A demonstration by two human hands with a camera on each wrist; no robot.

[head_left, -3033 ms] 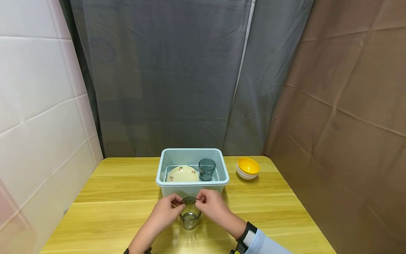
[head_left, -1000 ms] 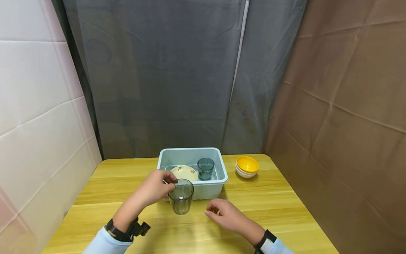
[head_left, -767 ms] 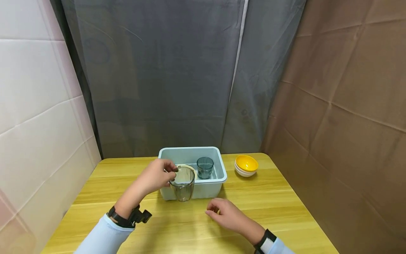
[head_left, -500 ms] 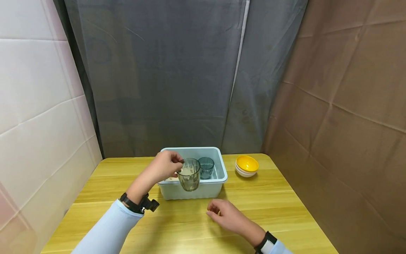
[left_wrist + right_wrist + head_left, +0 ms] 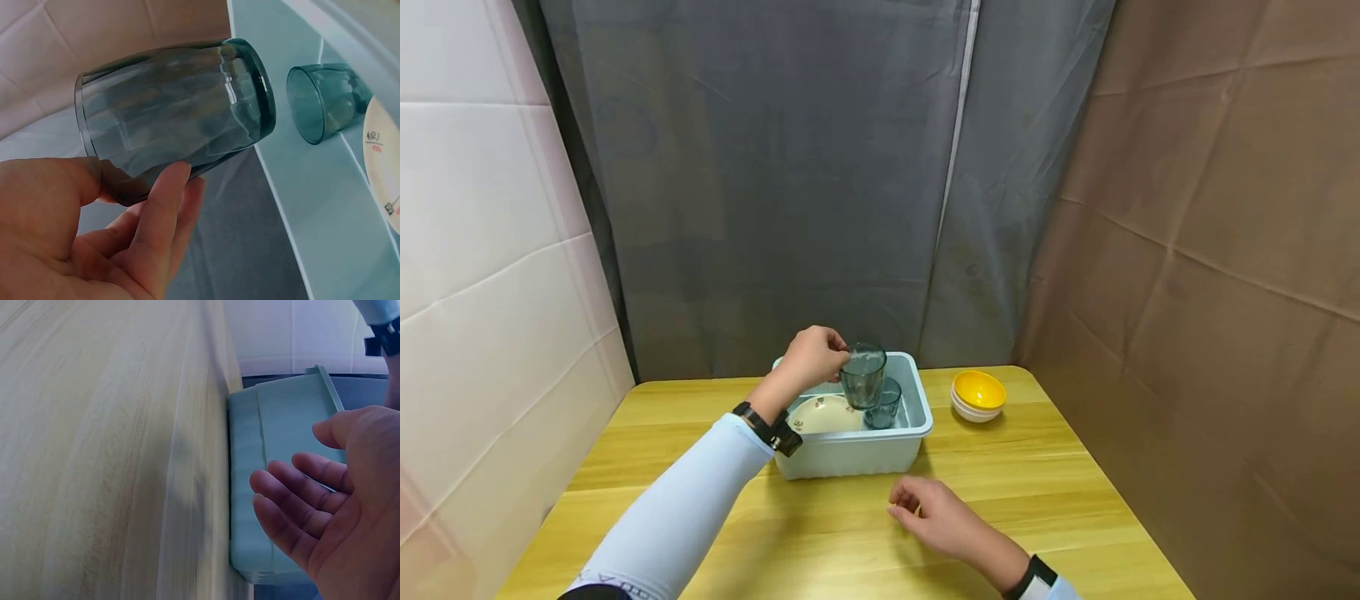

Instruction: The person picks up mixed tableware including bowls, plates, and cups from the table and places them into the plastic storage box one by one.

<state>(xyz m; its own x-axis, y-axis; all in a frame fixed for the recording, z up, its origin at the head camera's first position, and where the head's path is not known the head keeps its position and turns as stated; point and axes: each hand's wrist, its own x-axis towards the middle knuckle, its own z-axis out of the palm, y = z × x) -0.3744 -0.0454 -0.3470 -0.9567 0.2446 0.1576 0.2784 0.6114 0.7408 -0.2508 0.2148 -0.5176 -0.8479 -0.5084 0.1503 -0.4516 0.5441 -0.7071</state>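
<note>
Left fingers: curled around the rim end of the tinted glass, thumb on one side of the wall and the other fingers on the opposite side.
Left hand: raised over the far left part of the tub, arm stretched out from the near left.
Tinted glass: in the air above the tub interior, clear of the floor of the tub. Upright in the head view, mouth up, base down; long axis roughly vertical with a slight tilt. In the left wrist view its base end points away from the palm, toward the second glass.
Right fingers: loosely bent, holding nothing.
Right hand: resting on the table just near of the tub, not touching it.
Tub: light blue, rectangular, standing at table centre.
Second glass: same tint, upright on the tub floor, right of the plate, directly below the held one.
Plate: cream with small flower prints, lying flat in the left part of the tub.
Bowls: yellow one nested in a white one, on the table right of the tub, apart from it.
Writing: none readable on glass, tub or plate; faint lettering on the left sleeve, too small to read.
</note>
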